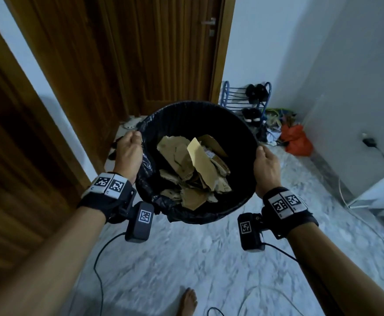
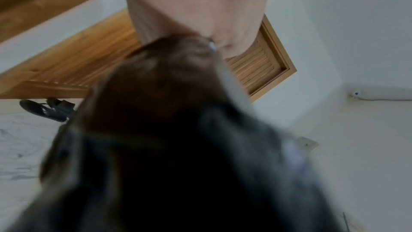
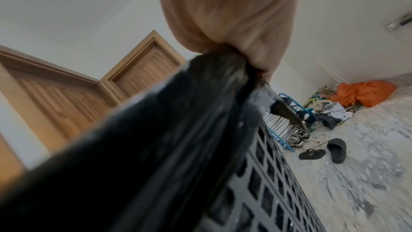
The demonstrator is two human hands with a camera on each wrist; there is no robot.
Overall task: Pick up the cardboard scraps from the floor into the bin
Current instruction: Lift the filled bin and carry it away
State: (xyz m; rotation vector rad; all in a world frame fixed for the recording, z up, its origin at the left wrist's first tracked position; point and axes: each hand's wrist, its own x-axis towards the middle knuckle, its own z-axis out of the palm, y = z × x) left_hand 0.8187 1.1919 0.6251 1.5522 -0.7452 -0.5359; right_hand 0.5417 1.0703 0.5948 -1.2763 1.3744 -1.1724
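Note:
A round black bin lined with a black plastic bag is held up off the floor between both hands. Several brown cardboard scraps lie piled inside it. My left hand grips the bin's left rim, fingers curled over the bag's edge. My right hand grips the right rim. In the left wrist view the left hand pinches the blurred dark bag. In the right wrist view the right hand clutches the bag above the bin's lattice wall.
Grey marbled floor lies below, with my bare foot and trailing cables. A blue shoe rack with dark shoes, an orange bag and clutter fill the far corner. Wooden doors stand ahead and left. Slippers lie by the rack.

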